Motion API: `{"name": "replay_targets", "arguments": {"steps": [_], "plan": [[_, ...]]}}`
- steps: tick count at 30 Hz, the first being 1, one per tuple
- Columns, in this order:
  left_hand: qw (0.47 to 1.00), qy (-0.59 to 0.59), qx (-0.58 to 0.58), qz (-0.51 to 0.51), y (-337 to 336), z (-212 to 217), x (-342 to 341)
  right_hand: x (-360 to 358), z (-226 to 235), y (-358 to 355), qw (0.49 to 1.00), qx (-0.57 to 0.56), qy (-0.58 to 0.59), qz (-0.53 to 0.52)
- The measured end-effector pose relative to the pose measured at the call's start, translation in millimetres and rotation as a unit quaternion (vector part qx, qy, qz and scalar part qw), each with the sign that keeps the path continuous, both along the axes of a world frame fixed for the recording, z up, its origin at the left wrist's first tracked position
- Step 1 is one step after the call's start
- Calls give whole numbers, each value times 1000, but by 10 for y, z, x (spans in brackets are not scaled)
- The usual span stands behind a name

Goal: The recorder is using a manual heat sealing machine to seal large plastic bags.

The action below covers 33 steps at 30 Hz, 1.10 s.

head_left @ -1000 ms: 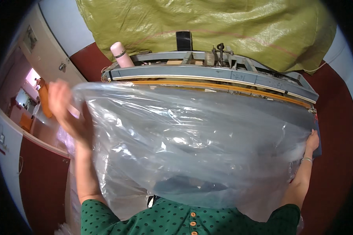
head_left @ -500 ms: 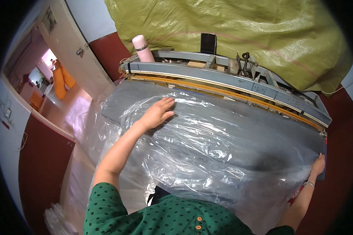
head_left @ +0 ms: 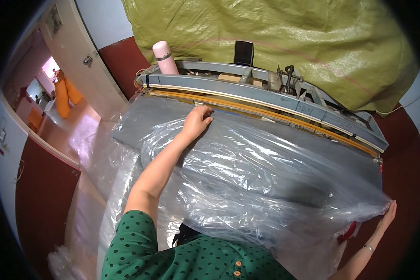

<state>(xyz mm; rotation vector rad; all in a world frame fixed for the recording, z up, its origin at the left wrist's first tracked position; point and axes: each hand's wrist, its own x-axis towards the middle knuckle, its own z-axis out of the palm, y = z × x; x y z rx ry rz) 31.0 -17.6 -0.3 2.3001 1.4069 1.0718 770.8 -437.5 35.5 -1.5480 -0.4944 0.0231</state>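
Observation:
A wide sheet of clear plastic film (head_left: pixel 247 172) lies wrinkled and shiny over the grey work surface (head_left: pixel 140 114) in front of me. My left hand (head_left: pixel 198 120) is at the film's far edge, close to the orange strip, its fingers bent down and closed on the film; the fingertips are partly hidden. Out past the right end of the surface, my right hand (head_left: pixel 390 212) pinches a gathered corner of the same film. Between both hands the film's far edge runs in a taut slanting line.
Behind the surface runs a grey metal frame (head_left: pixel 247 93) with an orange strip (head_left: pixel 266 115). A pink flask (head_left: pixel 164 58), a dark phone (head_left: pixel 243 53) and a metal clamp (head_left: pixel 289 77) stand on it. Green-yellow sheeting (head_left: pixel 289 28) hangs behind. At left is an open door (head_left: pixel 81 60).
My left hand has slid away from me and slightly right, its fingers now bent at the film's edge. My right hand has moved outward and a little nearer, drawing the film's corner with it.

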Motion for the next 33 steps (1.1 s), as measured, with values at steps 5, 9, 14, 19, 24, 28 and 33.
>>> {"name": "replay_targets", "arguments": {"steps": [5, 9, 14, 19, 24, 28, 33], "plan": [[999, 48, 7, -18, 72, -26, 22, 2, 30, -297, 999, -6, 24, 25], [992, 69, 97, -31, 100, 45, 37, 143, -74, 81, 1000, -18, 10, 2], [938, -341, 28, 61, 273, 66, -96, 99, -86, 1018, 997, 23, -30, -73], [936, -297, -7, 188, 667, -255, -410, -347, -660, 2103, 947, -92, -292, -95], [921, -345, 24, 180, 1075, -515, -628, -406, -725, 2646, 989, -51, -136, -29], [922, -325, 38, 207, 1100, -506, -612, -406, -697, 2738, 989, -22, -124, -72], [916, -306, 37, 259, 981, -334, -517, -311, -693, 2701, 960, -92, -187, -189]]}}
